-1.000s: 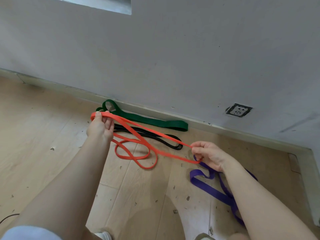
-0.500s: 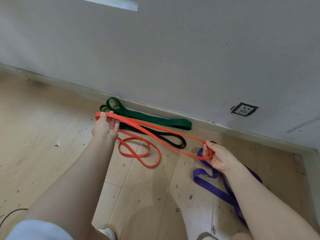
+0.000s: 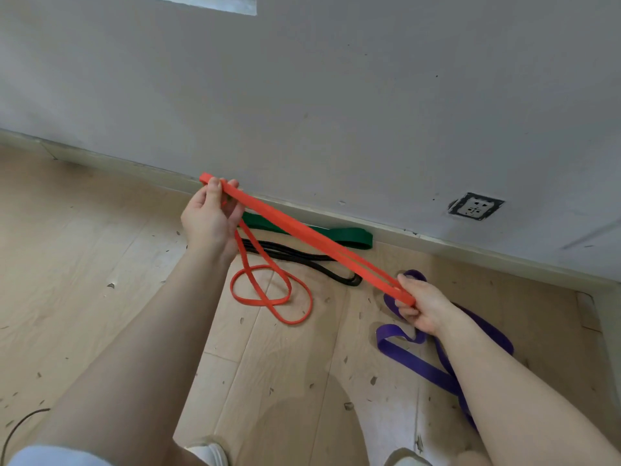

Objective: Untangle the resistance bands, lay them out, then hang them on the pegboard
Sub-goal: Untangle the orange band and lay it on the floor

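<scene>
Pale wood-plank floor [image 3: 100,264], speckled with small dark flecks and scuffs, meeting a grey painted wall [image 3: 336,95] along a light baseboard [image 3: 470,252]. Wall socket [image 3: 475,206] set low on the wall toward the right, roughly framed in dark. Strip of a window ledge [image 3: 201,1] at the top edge. Thin dark cable [image 3: 20,425] curving in at the floor's lower left corner. Flat against the baseboard, green band [image 3: 349,236], laid out long; just in front of it, black band [image 3: 302,258], also stretched flat, its right loop end near the right hand. Purple band [image 3: 420,368] lying in loose folds on the floor at the right, partly hidden under the right forearm. Shoes [image 3: 211,454] at the bottom edge. Orange band [image 3: 302,237] held taut in the air, doubled into two close strands running diagonally from upper left to lower right, crossing over the green and black bands; a slack tail dropping from the left hand to the floor, lying there in two overlapping loops between the forearms. Left hand [image 3: 210,220] raised, thumb and fingers curled round the band's upper end. Right hand [image 3: 420,306] lower, pinching the lower end, fingers closed about it.
</scene>
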Demonstrator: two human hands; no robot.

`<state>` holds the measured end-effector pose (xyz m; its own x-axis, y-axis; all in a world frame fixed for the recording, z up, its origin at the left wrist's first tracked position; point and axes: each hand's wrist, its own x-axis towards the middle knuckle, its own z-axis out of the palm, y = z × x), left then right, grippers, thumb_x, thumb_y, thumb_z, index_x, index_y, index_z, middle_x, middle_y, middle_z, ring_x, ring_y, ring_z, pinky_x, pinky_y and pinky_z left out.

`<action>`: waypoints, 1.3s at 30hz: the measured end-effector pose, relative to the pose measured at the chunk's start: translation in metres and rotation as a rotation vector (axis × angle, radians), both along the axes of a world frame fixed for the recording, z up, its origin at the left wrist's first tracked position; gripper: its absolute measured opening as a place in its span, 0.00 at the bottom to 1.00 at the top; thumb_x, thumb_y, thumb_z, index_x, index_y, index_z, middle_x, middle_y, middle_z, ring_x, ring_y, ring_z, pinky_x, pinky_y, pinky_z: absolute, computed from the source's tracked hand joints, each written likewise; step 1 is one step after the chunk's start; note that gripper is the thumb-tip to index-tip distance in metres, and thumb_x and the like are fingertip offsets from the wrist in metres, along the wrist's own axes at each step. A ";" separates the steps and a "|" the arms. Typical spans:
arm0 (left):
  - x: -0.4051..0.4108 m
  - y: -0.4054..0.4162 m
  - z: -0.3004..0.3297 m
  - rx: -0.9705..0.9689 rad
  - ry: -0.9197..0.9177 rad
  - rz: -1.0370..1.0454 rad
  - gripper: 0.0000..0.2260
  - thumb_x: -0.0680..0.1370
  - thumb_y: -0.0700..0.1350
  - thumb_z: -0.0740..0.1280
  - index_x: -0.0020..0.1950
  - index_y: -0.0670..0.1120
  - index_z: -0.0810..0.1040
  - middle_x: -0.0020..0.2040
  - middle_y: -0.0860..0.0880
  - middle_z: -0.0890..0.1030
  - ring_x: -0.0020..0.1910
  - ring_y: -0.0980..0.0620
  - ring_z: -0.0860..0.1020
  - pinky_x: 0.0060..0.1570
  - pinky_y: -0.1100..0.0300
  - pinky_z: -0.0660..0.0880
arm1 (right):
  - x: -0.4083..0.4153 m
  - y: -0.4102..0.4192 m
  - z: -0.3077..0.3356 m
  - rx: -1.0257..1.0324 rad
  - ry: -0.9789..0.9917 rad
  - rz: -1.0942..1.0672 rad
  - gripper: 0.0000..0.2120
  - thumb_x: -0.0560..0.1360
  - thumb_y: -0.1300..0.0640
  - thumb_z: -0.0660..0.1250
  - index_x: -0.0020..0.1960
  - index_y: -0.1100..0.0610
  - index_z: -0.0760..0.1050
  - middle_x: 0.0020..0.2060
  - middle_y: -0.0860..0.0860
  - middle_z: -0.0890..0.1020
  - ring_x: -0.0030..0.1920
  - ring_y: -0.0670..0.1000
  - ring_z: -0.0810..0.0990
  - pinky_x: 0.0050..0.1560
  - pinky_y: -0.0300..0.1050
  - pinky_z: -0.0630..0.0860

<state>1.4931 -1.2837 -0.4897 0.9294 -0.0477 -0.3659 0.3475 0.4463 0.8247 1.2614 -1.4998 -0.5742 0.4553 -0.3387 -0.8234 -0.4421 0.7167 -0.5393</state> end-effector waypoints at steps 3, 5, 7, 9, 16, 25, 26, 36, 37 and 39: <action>-0.001 -0.003 0.006 -0.035 -0.010 0.008 0.08 0.80 0.43 0.61 0.46 0.42 0.76 0.44 0.45 0.81 0.45 0.52 0.81 0.41 0.59 0.80 | -0.004 -0.004 0.003 0.089 -0.178 -0.133 0.12 0.79 0.51 0.59 0.53 0.60 0.71 0.30 0.51 0.75 0.21 0.43 0.63 0.16 0.33 0.59; -0.002 -0.002 0.007 -0.028 0.010 0.018 0.07 0.80 0.43 0.61 0.46 0.41 0.76 0.44 0.46 0.81 0.45 0.52 0.81 0.41 0.59 0.80 | -0.010 -0.007 -0.001 0.087 -0.202 -0.072 0.12 0.78 0.54 0.60 0.55 0.61 0.71 0.31 0.51 0.76 0.21 0.43 0.66 0.17 0.33 0.63; -0.004 -0.001 0.010 -0.016 0.016 0.016 0.07 0.80 0.42 0.61 0.45 0.42 0.76 0.43 0.45 0.81 0.45 0.52 0.82 0.42 0.58 0.80 | -0.014 -0.009 -0.006 0.029 -0.123 0.068 0.13 0.78 0.58 0.61 0.59 0.65 0.72 0.33 0.52 0.78 0.27 0.45 0.73 0.24 0.34 0.71; -0.010 -0.003 0.016 0.017 -0.006 -0.024 0.07 0.79 0.42 0.63 0.44 0.41 0.77 0.42 0.45 0.81 0.43 0.51 0.82 0.42 0.58 0.80 | -0.017 -0.007 -0.012 -0.092 -0.002 0.262 0.13 0.78 0.60 0.62 0.59 0.65 0.74 0.39 0.54 0.82 0.39 0.50 0.80 0.40 0.42 0.78; -0.046 -0.025 0.043 0.140 -0.147 -0.260 0.07 0.78 0.42 0.64 0.42 0.41 0.78 0.41 0.44 0.83 0.42 0.50 0.83 0.40 0.62 0.79 | 0.031 0.026 0.029 -0.831 0.092 0.564 0.15 0.81 0.57 0.56 0.66 0.57 0.71 0.61 0.52 0.76 0.59 0.49 0.73 0.56 0.40 0.68; -0.052 -0.028 0.046 0.270 -0.236 -0.320 0.09 0.76 0.43 0.68 0.37 0.42 0.81 0.39 0.42 0.82 0.44 0.41 0.82 0.51 0.51 0.79 | 0.121 0.102 0.108 -0.872 -0.557 0.456 0.11 0.76 0.57 0.65 0.59 0.51 0.73 0.49 0.46 0.81 0.53 0.46 0.80 0.56 0.48 0.78; -0.051 -0.027 0.045 0.333 -0.266 -0.334 0.08 0.75 0.44 0.68 0.38 0.44 0.82 0.42 0.42 0.83 0.46 0.44 0.82 0.52 0.53 0.78 | 0.123 0.103 0.110 -0.911 -0.554 0.438 0.10 0.76 0.57 0.66 0.57 0.50 0.74 0.45 0.45 0.81 0.50 0.46 0.80 0.54 0.48 0.78; -0.033 -0.011 0.042 0.706 -0.645 -0.385 0.10 0.73 0.52 0.70 0.36 0.48 0.76 0.41 0.50 0.73 0.40 0.57 0.72 0.45 0.60 0.73 | 0.127 0.081 0.126 -0.845 -0.655 0.600 0.10 0.80 0.60 0.56 0.50 0.48 0.74 0.40 0.41 0.76 0.44 0.41 0.75 0.53 0.42 0.73; -0.029 -0.008 0.040 0.714 -0.705 -0.397 0.09 0.73 0.50 0.70 0.38 0.50 0.74 0.44 0.54 0.72 0.43 0.58 0.72 0.49 0.60 0.73 | 0.126 0.077 0.127 -0.786 -0.693 0.597 0.10 0.79 0.60 0.57 0.49 0.49 0.74 0.41 0.44 0.77 0.46 0.44 0.75 0.57 0.46 0.74; -0.021 -0.002 0.036 0.626 -0.728 -0.552 0.08 0.74 0.47 0.69 0.50 0.51 0.72 0.54 0.56 0.74 0.55 0.59 0.74 0.60 0.60 0.71 | 0.124 0.069 0.130 -0.639 -0.777 0.577 0.09 0.76 0.59 0.57 0.47 0.51 0.75 0.42 0.47 0.77 0.49 0.48 0.76 0.62 0.51 0.71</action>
<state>1.4726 -1.2856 -0.4534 0.8404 -0.5193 0.1550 -0.2893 -0.1880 0.9386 1.3857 -1.4313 -0.4440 0.9856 -0.1689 -0.0083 -0.0058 0.0151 -0.9999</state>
